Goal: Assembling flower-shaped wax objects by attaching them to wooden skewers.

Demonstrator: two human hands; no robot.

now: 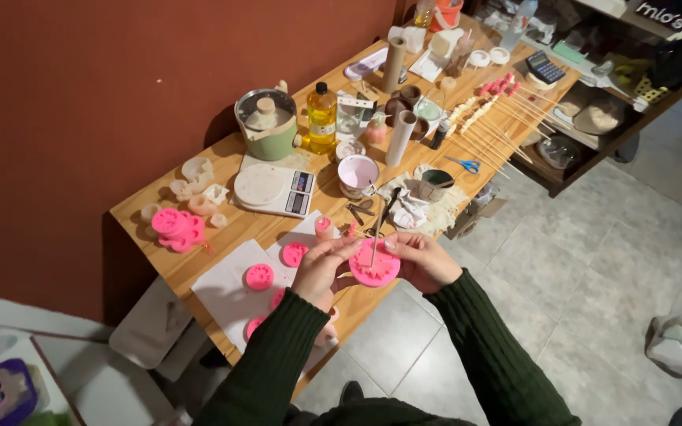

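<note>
- Dark green sleeves are reaching up from the bottom of the head view, bringing both hands together over the near edge of the wooden worktop (222,229).
- Left hand (319,268) is cupping the left rim of a round pink mould (374,267), fingers curled around it, seemingly to keep it level and steady.
- Right hand (424,260) is closing on the mould's right side; it also appears to be pinching a thin stick (378,229) that is rising from the mould's middle, leaning slightly away from the person, though the exact fingertip hold is too small to tell.
- Mould is being held in the air just above the worktop's near edge, between the two hands, its open face turned up toward the camera.
- More small pink moulds (260,276) are lying on a white sheet (222,296) just left of the hands, laid flat with their faces up.
- A stack of pink moulds (175,229) is sitting farther left, near some pale cast pieces (196,183).
- A digital scale (271,189), a pink-lined cup (357,173) and a bottle of yellow oil (322,118) are standing beyond the hands, within reach in the middle of the worktop.
- A green pot (267,124) is resting near the wall.
- Skewers (487,118) loaded with small pieces are lying in a row on the far right, sticks pointing off the edge, beside blue scissors (464,165).
</note>
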